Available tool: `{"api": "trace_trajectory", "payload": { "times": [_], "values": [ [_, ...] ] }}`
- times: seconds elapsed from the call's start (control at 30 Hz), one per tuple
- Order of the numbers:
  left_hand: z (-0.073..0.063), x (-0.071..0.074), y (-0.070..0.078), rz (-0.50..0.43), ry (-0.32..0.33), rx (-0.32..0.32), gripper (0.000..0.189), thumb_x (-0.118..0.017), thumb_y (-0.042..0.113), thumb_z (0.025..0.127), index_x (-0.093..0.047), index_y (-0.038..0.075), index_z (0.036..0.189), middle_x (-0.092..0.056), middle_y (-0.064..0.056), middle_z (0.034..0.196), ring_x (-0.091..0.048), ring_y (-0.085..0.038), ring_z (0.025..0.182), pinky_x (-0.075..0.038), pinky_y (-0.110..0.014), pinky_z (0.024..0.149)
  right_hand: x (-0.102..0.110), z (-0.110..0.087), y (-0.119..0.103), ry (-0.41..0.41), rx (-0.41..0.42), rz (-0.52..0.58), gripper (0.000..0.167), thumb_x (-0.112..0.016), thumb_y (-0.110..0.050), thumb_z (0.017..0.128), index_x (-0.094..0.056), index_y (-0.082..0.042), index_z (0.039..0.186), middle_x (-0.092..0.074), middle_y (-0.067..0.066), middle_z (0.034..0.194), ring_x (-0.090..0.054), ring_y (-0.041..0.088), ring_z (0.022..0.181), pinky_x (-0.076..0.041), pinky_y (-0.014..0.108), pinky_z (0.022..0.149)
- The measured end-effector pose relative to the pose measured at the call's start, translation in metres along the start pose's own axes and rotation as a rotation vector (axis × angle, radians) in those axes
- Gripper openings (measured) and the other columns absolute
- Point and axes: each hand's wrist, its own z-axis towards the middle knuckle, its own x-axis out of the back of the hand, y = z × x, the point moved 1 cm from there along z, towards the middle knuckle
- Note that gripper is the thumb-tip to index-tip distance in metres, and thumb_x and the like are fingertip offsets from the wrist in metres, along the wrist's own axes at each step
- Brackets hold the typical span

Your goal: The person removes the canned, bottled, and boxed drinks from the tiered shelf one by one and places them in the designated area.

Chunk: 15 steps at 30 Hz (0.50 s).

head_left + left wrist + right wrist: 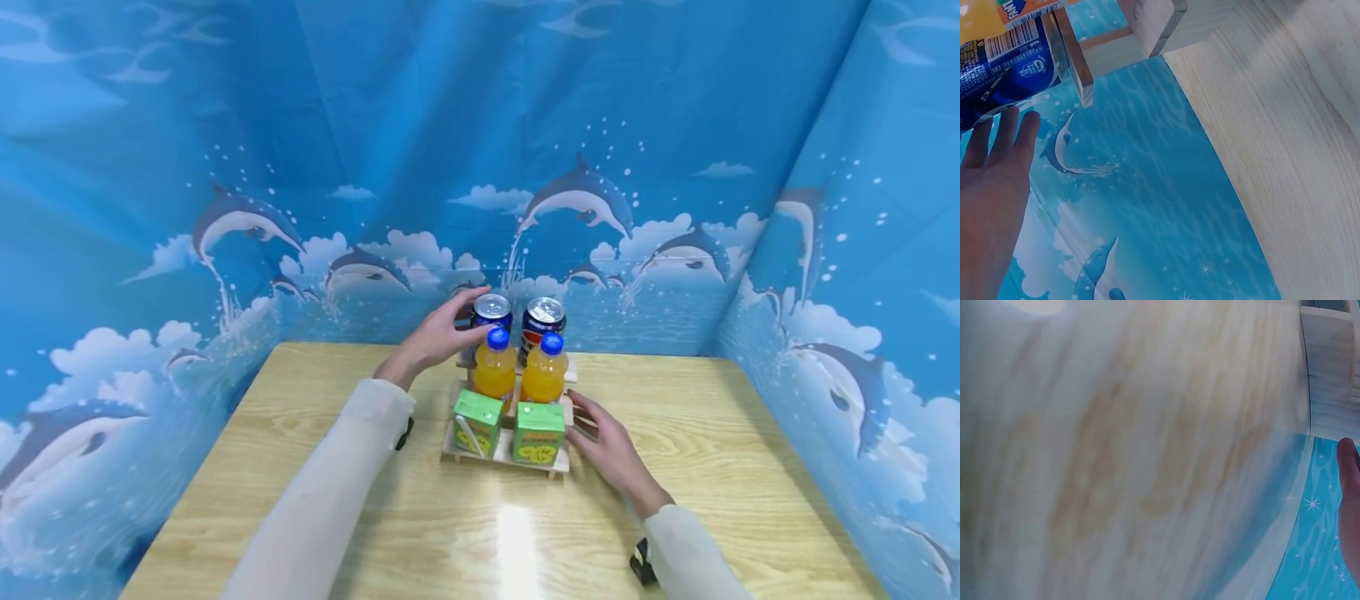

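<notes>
left hand (433, 340): reaches to the back row, fingers straight and spread, fingertips at the left blue can (491, 312); left wrist view shows the straight fingers (1004, 134) just at the can's side, not wrapped round it
right hand (611, 446): lies on the table at the rack's right front corner, fingers loosely extended, tips touching or just beside the rack edge, cannot tell which; holds nothing
wooden rack (504, 454): stepped, sits at the middle of the wooden table (300, 433); carries three rows of two drinks
back row: left blue can plus right blue can (542, 320), both upright, side by side
middle row: two orange juice bottles (495, 367) with blue caps, upright, just in front of the cans
front row: two green juice cartons (537, 433), upright, on the lowest step
surround: blue dolphin-print backdrop (585, 200) behind and at both sides of the table
sleeves: both forearms in pale long sleeves (322, 500)
right wrist view: blurred; only table grain, a rack corner and one fingertip show
</notes>
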Motion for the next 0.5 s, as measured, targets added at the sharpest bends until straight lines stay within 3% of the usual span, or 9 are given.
{"api": "trace_trajectory", "payload": {
  "times": [0.5],
  "values": [
    [0.0011, -0.0014, -0.0012, -0.06, 0.028, -0.004, 0.066, -0.075, 0.038, 0.105, -0.048, 0.028, 0.164, -0.052, -0.009, 0.163, -0.051, -0.036, 0.15, -0.047, -0.061, 0.123, -0.0016, 0.0025, 0.0016, 0.012, -0.02, 0.05, 0.066, -0.074, -0.01, 0.104, -0.045, 0.001, 0.162, -0.046, 0.025, 0.167, -0.055, 0.049, 0.146, -0.05, 0.048, 0.119]
  ]
}}
